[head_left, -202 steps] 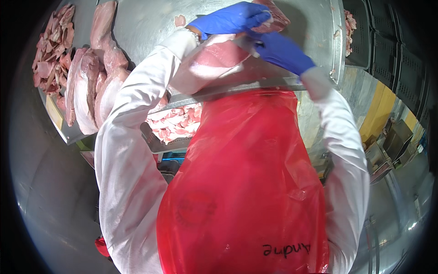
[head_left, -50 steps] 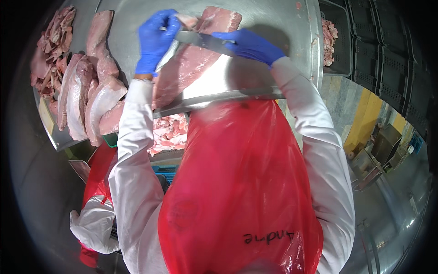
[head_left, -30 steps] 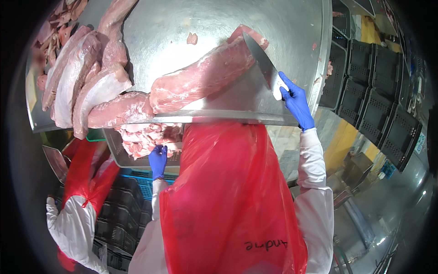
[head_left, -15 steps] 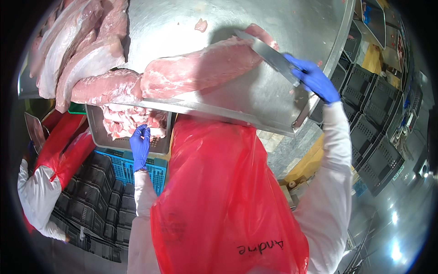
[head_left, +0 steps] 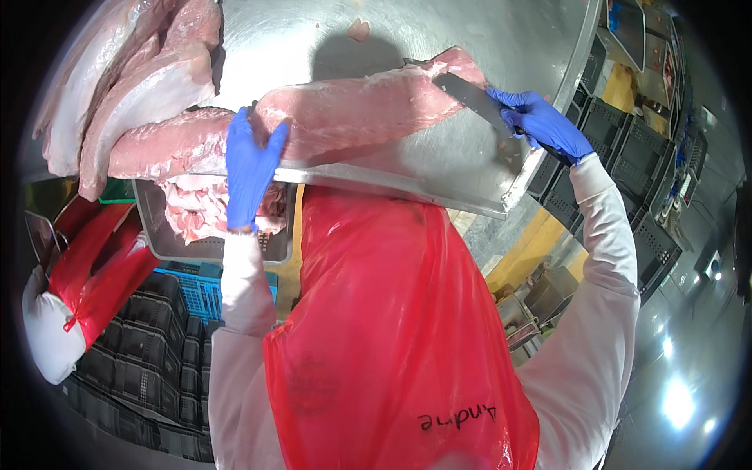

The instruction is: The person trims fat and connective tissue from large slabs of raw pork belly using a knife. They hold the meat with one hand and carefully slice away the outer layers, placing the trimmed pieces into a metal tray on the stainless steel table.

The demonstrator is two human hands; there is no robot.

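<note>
A long pale-pink pork loin [head_left: 345, 117] lies on the steel table [head_left: 470, 168], parallel to its near edge. My left hand [head_left: 254, 168], in a blue glove, rests on the loin's left end with thumb and fingers apart. In my right hand [head_left: 544, 125], also gloved in blue, is a knife [head_left: 474, 100]. Its blade lies against the right end of the loin. Left of my left hand is another piece of pork [head_left: 172, 145]. Below that hand, a grey tray [head_left: 211, 251] holds pale meat trimmings [head_left: 196, 207].
Large slabs of meat [head_left: 141, 78] are piled at the far left. A small scrap [head_left: 358, 30] lies on the table. Black crates [head_left: 149, 337] and a blue crate [head_left: 196, 290] stand below left; more crates [head_left: 630, 149] are at right. A co-worker in a red apron [head_left: 98, 258] is at left.
My left hand has moved up from the tray of trimmings onto the loin, its fingers spreading. The knife has shifted slightly, its blade now flatter against the loin's right end.
</note>
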